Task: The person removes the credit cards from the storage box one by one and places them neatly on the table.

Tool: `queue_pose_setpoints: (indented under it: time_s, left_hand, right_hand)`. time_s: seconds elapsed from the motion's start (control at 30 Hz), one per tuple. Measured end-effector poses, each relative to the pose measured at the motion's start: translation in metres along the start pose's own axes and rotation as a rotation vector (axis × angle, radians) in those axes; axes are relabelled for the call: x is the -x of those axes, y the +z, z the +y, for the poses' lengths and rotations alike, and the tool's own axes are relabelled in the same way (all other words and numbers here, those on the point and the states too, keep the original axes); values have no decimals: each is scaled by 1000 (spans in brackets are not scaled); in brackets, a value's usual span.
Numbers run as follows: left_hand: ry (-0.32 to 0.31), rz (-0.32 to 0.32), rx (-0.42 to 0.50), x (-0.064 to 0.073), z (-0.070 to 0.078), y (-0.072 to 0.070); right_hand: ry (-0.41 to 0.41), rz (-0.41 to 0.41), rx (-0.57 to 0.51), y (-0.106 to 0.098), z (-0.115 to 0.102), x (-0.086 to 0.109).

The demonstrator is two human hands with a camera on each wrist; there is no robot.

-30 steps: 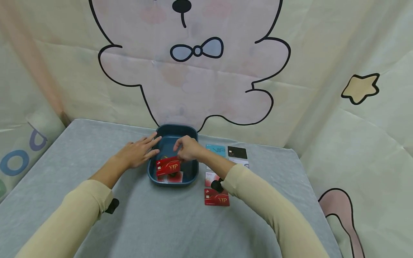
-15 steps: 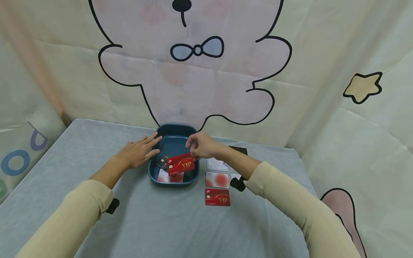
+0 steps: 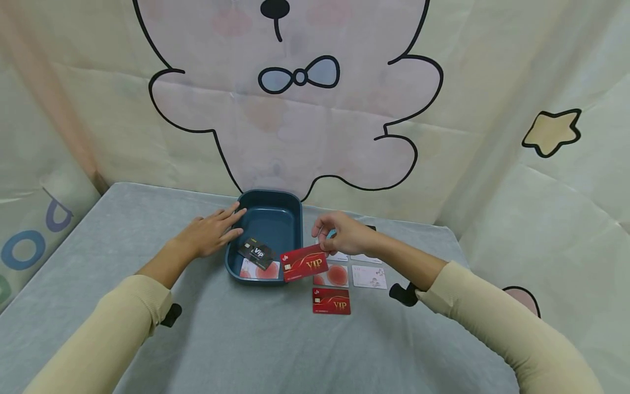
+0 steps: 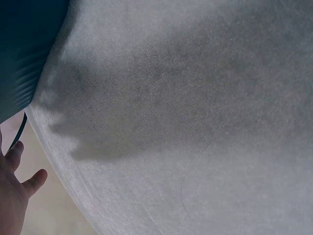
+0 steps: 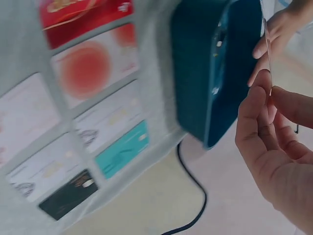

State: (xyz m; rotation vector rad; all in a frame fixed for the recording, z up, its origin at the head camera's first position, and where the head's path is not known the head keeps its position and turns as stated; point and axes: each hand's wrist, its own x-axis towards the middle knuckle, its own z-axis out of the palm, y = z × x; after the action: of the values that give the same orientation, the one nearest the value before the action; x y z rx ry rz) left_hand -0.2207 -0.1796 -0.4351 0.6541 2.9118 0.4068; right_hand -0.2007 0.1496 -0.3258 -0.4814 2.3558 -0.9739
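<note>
Between thumb and fingers my right hand point(image 3: 346, 234) pinches a red VIP card point(image 3: 305, 262) by its upper right corner, over the right rim of a blue tray point(image 3: 273, 198). In the right wrist view that card shows edge-on. My left hand point(image 3: 213, 232) lies with fingers spread and straight against the tray's left rim. Inside the tray, a black VIP card point(image 3: 257, 251) overlaps a white card with pink-red circles point(image 3: 252, 269). Another red VIP card point(image 3: 331, 301) lies on the cloth, below a matching circle-patterned card point(image 3: 337, 276).
On the grey cloth point(image 3: 236, 339), right of the tray, cards lie in two columns. The right wrist view shows white cards point(image 5: 46, 166), a teal card point(image 5: 122, 149) and a black card point(image 5: 68, 195) there. A printed curtain point(image 3: 305, 148) hangs behind the table.
My right hand has moved right with the red VIP card, from inside the tray to its right rim. The black card in the tray has come into view. My left hand stays put.
</note>
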Motion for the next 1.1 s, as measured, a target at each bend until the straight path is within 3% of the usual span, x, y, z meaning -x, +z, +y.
queue_pose_setpoints:
  time_s: [0.53,0.87,1.1]
  left_hand:
    - [2,7,1,1,2,-3]
    - [-9,1,1,0,-1,1]
    - [-7,-1,-3,-1,-1,2]
  right_hand:
    - [58,10,-53,-19,67,35]
    - [131,-12,-72,-20,109,52]
    - [134,-36,-95,-17,136,65]
